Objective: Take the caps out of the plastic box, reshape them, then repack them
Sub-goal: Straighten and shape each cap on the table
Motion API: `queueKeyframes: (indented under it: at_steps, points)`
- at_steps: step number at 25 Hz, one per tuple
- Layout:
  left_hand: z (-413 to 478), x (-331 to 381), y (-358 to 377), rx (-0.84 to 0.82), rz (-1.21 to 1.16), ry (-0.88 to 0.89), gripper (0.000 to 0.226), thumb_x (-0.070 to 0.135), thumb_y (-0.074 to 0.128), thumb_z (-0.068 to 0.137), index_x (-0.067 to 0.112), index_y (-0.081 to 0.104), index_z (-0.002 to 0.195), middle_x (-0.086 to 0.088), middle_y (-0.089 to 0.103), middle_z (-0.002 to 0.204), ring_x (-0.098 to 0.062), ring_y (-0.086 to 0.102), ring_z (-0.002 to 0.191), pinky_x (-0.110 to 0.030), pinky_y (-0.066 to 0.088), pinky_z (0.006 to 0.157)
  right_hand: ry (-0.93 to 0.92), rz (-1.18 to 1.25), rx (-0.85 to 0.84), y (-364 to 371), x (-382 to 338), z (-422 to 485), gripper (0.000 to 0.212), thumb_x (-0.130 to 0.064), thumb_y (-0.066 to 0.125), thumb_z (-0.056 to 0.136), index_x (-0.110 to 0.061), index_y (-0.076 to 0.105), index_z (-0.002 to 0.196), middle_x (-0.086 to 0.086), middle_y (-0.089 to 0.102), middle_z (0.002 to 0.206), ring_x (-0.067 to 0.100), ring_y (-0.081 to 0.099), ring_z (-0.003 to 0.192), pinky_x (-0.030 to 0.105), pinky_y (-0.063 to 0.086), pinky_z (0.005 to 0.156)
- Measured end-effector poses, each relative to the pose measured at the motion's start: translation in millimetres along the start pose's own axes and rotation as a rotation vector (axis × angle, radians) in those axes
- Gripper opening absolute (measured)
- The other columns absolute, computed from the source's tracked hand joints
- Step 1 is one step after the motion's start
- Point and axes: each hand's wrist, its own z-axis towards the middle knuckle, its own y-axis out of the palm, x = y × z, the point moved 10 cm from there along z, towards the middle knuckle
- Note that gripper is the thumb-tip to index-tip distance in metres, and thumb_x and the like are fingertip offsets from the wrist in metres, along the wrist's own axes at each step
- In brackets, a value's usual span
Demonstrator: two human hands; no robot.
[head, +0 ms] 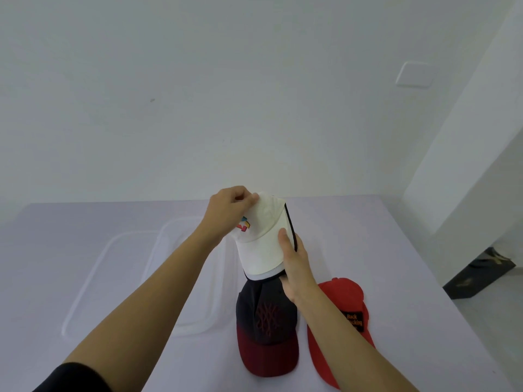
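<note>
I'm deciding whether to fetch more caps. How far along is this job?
Done: three caps are out; the dark cap and red cap lie on the table beside the plastic box, which looks empty. In hand: the left hand pinches the crown of the white cap while the right hand grips its side, seemingly reshaping. Left: repacking all three.

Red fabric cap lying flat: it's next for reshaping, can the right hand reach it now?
Not yet, probably: right hand grips the white fabric cap; the red fabric cap lies uncovered beside it.
</note>
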Motion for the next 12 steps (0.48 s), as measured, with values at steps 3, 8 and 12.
queueKeyframes:
  at_steps: [3, 8, 12]
  points:
    - [-9.9, 21.0, -18.1, 0.267, 0.192, 0.215, 0.023, 0.02, 0.06, 0.088, 0.006, 0.065, 0.07, -0.001, 0.058, 0.065, -0.006, 0.056, 0.054, -0.013, 0.041, 0.053, -0.001, -0.04, -0.031, 4.6, -3.9, -2.9, 0.031, -0.043, 0.055, 0.09, -0.031, 0.054, 0.118, -0.007, 0.063, 0.116, 0.015, 0.058, 0.108, 0.036, 0.051, 0.083]
    - [-4.5, 5.8, 0.2, 0.101, 0.288, 0.177, 0.021, 0.026, 0.064, 0.084, 0.006, 0.06, 0.082, -0.003, 0.057, 0.071, -0.023, 0.059, 0.064, -0.02, 0.039, 0.053, -0.063, -0.086, 0.041, -3.9, -2.8, -5.3, 0.02, -0.038, 0.056, 0.091, -0.03, 0.056, 0.109, -0.003, 0.064, 0.112, 0.014, 0.06, 0.103, 0.033, 0.052, 0.087]
    - [-2.6, -12.4, 17.0, -0.295, 0.228, -0.026, 0.031, 0.039, 0.068, 0.081, 0.014, 0.06, 0.065, 0.002, 0.057, 0.063, -0.012, 0.054, 0.061, -0.021, 0.04, 0.056, -0.128, -0.16, 0.032, -3.6, -5.3, -7.1, 0.023, -0.037, 0.054, 0.092, -0.028, 0.053, 0.114, -0.003, 0.063, 0.111, 0.012, 0.06, 0.101, 0.025, 0.051, 0.08]
